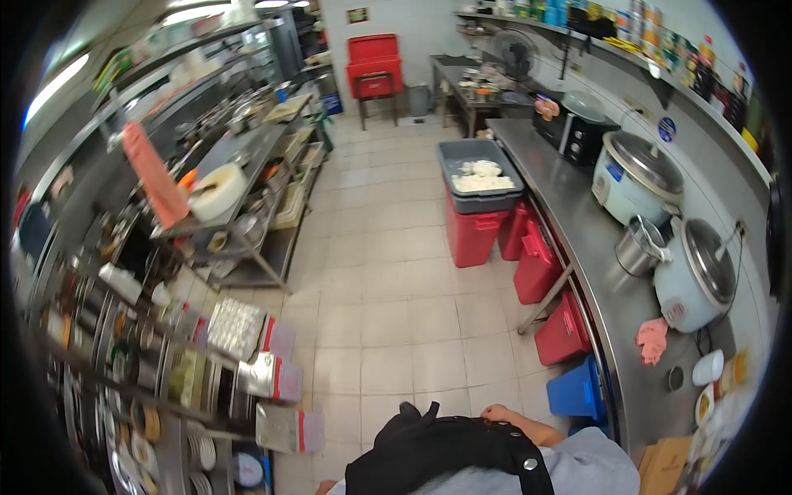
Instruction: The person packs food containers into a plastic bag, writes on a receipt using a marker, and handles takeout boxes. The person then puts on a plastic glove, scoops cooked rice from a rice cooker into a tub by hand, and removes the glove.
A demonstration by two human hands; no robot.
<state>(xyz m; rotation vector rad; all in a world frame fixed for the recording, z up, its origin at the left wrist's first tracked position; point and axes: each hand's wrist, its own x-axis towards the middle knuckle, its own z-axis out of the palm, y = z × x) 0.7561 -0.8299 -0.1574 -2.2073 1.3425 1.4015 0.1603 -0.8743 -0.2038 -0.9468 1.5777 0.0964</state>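
The right hand [496, 412], fingers curled, grip unclear, is by the black cloth apron with metal snaps [421, 450]; the left is out of view. Right of the apron: blue plastic bin [572, 389]; farther, white rice cooker [631, 196], blue label [615, 171] illegible.

The right arm [540, 432] is held bent before the torso [470, 458], its grip [496, 412] turned inward with the fingertips partly hidden, while only a sliver of the left limb [325, 487] is shown at the bottom edge.
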